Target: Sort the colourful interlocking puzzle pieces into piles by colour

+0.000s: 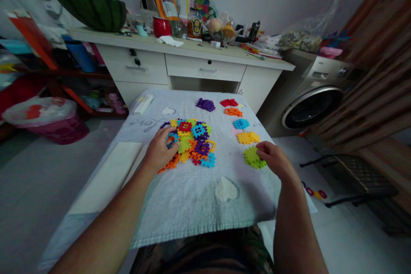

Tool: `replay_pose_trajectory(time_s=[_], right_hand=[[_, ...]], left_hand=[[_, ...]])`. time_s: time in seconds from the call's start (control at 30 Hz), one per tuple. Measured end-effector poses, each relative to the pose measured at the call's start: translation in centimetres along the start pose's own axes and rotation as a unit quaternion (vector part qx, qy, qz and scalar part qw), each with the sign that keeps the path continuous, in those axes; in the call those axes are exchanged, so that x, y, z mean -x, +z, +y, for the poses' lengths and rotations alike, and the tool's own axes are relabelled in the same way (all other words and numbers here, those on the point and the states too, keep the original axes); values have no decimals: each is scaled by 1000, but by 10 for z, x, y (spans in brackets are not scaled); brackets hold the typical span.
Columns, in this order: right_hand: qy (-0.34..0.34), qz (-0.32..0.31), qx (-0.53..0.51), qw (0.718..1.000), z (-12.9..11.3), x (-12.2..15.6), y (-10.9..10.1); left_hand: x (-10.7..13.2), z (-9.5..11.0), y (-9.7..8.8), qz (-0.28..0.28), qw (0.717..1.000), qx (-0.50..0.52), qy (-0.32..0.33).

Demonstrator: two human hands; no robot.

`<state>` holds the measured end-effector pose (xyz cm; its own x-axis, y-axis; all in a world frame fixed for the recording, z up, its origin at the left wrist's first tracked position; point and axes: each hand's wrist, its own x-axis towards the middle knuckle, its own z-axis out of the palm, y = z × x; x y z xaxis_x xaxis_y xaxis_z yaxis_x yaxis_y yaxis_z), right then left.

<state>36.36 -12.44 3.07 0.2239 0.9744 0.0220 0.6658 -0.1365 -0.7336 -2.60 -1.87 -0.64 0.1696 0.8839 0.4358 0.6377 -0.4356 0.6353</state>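
Note:
On the cloth-covered table lies a mixed heap of interlocking plastic building pieces [184, 142], square with toothed edges, in several colours. My left hand [159, 147] rests at the heap's left side, thumb and forefinger apart around a blue piece [172, 138]. To the right, my right hand [273, 157] has its fingers drawn together at the edge of a green piece [252, 157] in a small green group. Beyond it are sorted groups of yellow pieces [248, 138], blue pieces [241, 123], orange pieces [233, 111], red pieces [229, 102] and purple pieces [205, 104].
A white box [143, 105] lies at the table's far left corner. Behind stands a white desk [205, 66] with a cut watermelon [90, 8] and jars. A washing machine [305, 90] is at right, a lined pink bin [54, 120] at left, and a low stool [356, 175] at right.

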Motion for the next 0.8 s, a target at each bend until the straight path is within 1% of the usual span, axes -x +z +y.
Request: replay_pose_trajectory(time_s=[0.07,0.17,0.3,0.37,0.43,0.53,0.63,0.7,0.8], right_hand=[[-6,-8,14,1000,1,4,-1],[-24,-6,78,997,1,6,1],[-31,54,178,982,3,4,6],[-32,74,199,977,1,3,9],[-42,78,199,976,-8,1,14],[-83,40,172,981,-35,-3,27],[-159,-31,139,977,-74,-7,50],[-214,-74,139,964,-101,-10,71],[-293,-132,172,931,-135,-14,107]], left_hand=[[0,0,0,2,1000,-5,-8],[0,0,1,4,1000,-24,-5],[-1,-2,3,14,999,-41,7],[-1,-5,3,15,999,-46,5],[-1,-8,4,13,999,-51,-1],[-1,-11,5,5,998,-55,-11],[0,-13,7,-5,999,-40,-16],[1,-13,8,-8,1000,-22,-19],[1,-12,8,-9,1000,-15,-17]])
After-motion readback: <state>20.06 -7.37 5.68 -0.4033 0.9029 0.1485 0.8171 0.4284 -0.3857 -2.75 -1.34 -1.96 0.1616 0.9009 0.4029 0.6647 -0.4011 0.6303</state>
